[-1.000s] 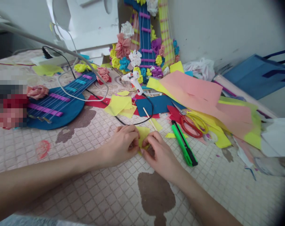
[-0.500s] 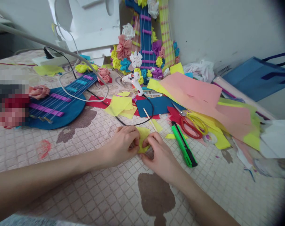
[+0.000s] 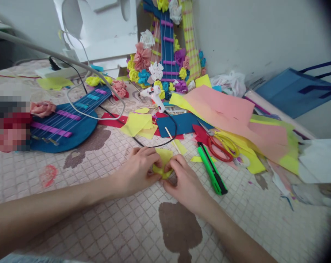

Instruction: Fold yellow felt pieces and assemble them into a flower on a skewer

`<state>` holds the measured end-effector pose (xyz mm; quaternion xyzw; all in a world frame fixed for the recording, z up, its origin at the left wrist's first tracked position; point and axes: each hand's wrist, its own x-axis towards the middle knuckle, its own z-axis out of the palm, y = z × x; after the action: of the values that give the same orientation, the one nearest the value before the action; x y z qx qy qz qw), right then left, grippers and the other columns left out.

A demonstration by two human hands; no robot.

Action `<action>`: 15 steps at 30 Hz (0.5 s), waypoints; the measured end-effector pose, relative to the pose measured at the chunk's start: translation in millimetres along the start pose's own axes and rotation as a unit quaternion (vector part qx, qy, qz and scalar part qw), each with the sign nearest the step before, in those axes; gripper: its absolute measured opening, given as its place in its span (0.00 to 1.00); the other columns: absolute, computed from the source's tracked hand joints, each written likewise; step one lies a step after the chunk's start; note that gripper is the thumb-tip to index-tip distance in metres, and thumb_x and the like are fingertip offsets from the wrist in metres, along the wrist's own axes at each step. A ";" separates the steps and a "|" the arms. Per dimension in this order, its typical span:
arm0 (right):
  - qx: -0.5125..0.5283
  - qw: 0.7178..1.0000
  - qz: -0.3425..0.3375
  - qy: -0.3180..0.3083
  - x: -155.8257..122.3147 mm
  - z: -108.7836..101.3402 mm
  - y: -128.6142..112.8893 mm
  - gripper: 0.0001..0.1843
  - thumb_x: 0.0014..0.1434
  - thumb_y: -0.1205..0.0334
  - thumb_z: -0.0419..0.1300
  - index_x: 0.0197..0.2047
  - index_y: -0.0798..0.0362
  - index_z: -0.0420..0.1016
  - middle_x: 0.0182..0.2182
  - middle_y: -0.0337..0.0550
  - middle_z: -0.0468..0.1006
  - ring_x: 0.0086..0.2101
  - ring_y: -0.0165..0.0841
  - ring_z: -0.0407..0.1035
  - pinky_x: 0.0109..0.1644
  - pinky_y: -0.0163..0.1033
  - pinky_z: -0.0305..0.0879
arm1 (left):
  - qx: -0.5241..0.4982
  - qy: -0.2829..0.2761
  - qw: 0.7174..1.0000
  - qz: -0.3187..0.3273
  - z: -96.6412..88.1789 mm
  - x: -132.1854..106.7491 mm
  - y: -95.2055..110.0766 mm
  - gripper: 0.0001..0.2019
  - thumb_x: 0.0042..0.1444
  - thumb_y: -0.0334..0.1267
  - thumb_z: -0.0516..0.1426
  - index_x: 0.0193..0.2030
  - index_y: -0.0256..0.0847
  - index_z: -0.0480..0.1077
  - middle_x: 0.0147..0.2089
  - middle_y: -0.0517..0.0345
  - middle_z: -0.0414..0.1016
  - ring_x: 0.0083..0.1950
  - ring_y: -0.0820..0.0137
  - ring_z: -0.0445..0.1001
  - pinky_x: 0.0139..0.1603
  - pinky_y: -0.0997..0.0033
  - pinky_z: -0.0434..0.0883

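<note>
A small piece of yellow crepe paper (image 3: 165,156) is pinched between both my hands, low over the quilted table cover. My left hand (image 3: 139,168) is closed on its left side, fingers bent around the edge. On the opposite side, thumb and forefinger of my right hand (image 3: 183,179) grip the lower right edge. The paper looks gathered where the fingertips meet; its underside is hidden. Just beyond lies a thin pale stick (image 3: 172,140) on a yellow scrap. To the right of my right hand is a green box cutter (image 3: 211,168).
Red-and-yellow-handled scissors (image 3: 222,146) lie beside pink and yellow paper sheets (image 3: 220,104). A white glue gun (image 3: 156,96) with a black cord stands behind yellow squares (image 3: 139,123). At left rests a blue paper guitar (image 3: 72,126); flower-covered guitars (image 3: 168,47) lean at the back.
The yellow paper is more creased between my fingers, and its top edge has folded open toward the left. My hands stay close together in nearly the same place; the view has shifted slightly.
</note>
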<state>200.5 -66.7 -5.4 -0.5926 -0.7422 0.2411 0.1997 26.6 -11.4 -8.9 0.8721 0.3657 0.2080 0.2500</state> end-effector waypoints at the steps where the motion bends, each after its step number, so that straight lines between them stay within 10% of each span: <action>1: 0.003 1.000 -0.001 -0.003 0.0 -1.7 0.2 0.09 0.51 0.69 0.60 0.34 0.51 0.63 0.38 0.42 0.63 0.38 0.35 0.66 0.40 0.43 0.68 | 0.016 -0.010 1.000 -0.007 0.4 0.1 0.3 0.06 0.46 0.30 0.59 0.32 0.40 0.68 0.37 0.57 0.73 0.44 0.62 0.70 0.45 0.59 0.60; 15: 0.037 0.999 -0.020 -0.031 1.3 -5.5 5.7 0.09 0.57 0.75 0.53 0.37 0.51 0.62 0.40 0.43 0.62 0.38 0.33 0.65 0.42 0.41 0.68 | 0.016 -0.036 0.999 -0.030 0.2 1.6 -0.9 0.07 0.47 0.32 0.60 0.34 0.40 0.67 0.39 0.58 0.73 0.45 0.62 0.70 0.45 0.61 0.57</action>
<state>207.8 -63.7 -4.3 -0.5616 -0.7507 0.2827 0.2029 27.3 -9.7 -9.4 0.8717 0.3851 0.1629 0.2556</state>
